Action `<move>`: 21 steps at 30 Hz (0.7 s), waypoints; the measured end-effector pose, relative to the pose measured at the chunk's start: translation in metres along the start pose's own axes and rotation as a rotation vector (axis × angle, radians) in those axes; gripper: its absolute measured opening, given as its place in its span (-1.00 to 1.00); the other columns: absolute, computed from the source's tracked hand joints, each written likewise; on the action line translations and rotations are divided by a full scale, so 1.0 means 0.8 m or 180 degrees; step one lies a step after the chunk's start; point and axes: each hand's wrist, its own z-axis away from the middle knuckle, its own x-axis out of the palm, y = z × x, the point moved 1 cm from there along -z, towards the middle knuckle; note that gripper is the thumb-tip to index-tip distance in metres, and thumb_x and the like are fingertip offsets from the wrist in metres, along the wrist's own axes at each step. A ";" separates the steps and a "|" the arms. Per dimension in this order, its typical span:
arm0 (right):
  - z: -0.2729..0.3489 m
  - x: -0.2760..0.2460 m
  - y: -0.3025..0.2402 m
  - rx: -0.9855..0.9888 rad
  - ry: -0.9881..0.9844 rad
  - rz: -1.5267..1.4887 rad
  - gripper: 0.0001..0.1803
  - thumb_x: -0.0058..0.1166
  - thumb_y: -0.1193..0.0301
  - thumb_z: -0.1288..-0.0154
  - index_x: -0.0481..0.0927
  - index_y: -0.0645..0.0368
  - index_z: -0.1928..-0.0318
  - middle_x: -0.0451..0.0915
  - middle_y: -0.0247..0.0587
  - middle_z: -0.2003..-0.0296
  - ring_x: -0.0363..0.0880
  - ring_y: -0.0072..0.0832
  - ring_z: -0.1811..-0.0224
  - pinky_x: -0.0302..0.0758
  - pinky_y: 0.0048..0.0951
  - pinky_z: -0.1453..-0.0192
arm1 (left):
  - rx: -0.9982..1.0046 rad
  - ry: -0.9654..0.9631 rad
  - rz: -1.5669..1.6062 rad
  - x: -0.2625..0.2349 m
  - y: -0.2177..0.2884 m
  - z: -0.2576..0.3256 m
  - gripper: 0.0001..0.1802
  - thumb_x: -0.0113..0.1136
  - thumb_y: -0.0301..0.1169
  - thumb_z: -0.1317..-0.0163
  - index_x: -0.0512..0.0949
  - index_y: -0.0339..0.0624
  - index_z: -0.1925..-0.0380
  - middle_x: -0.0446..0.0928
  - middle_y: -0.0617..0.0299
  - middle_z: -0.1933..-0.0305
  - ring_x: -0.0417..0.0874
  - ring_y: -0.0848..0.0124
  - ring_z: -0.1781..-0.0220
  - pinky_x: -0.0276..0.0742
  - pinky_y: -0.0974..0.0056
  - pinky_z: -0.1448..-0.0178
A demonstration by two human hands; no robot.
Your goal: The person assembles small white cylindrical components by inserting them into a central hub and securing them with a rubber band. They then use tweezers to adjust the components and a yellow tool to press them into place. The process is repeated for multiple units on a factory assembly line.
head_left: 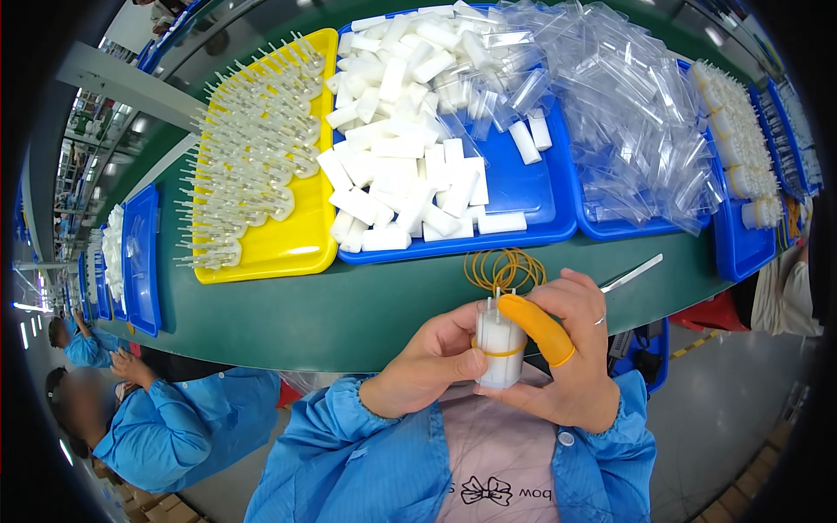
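Between my two hands, in front of my chest, stands an upright bundle of white cylindrical pieces in clear plastic sleeves (pixel 499 338), with thin prongs at its top. An orange rubber band circles its middle. My left hand (pixel 427 366) is closed on its left side, thumb over the band. My right hand (pixel 571 349) grips the other side, its thumb near the base. An orange finger cot (pixel 542 329) covers the right index finger, whose tip presses by the prongs. Just beyond, loose orange rubber bands (pixel 504 268) lie on the green table (pixel 384 301).
A yellow tray (pixel 288 261) holds rows of pronged white parts. Blue trays hold white foam-like cylinders (pixel 392 174), clear plastic sleeves (pixel 628 122) and banded bundles (pixel 741 148). A thin metal strip (pixel 632 273) lies on the right. At the left sits a co-worker in blue (pixel 174 427).
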 end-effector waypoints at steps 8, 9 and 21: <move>-0.001 0.005 -0.001 0.0147 0.0120 -0.0197 -0.27 0.43 0.14 0.28 0.57 0.15 0.00 0.42 -0.24 0.11 0.39 -0.24 0.03 0.22 -0.02 -0.21 | -0.0146 0.0018 0.0362 0.002 0.004 -0.002 -0.22 0.22 -0.07 -0.20 0.15 -0.25 -0.27 0.37 0.13 -0.19 0.43 0.33 -0.22 0.34 0.24 -0.28; -0.001 0.006 -0.002 0.0169 0.0140 -0.0206 -0.27 0.43 0.14 0.28 0.57 0.15 0.00 0.42 -0.24 0.11 0.39 -0.24 0.04 0.22 -0.03 -0.20 | -0.0043 0.0097 0.0231 0.004 0.003 -0.003 -0.22 0.21 -0.05 -0.20 0.15 -0.25 -0.27 0.37 0.12 -0.19 0.43 0.32 -0.22 0.35 0.24 -0.28; 0.001 0.011 0.002 0.0152 0.0235 -0.0378 -0.26 0.44 0.11 0.28 0.57 0.18 0.01 0.42 -0.21 0.12 0.38 -0.24 0.05 0.25 -0.03 -0.17 | -0.0053 0.0145 0.0286 0.005 -0.001 -0.003 -0.20 0.23 -0.04 -0.19 0.13 -0.21 -0.28 0.41 0.16 -0.11 0.47 0.40 -0.14 0.40 0.28 -0.21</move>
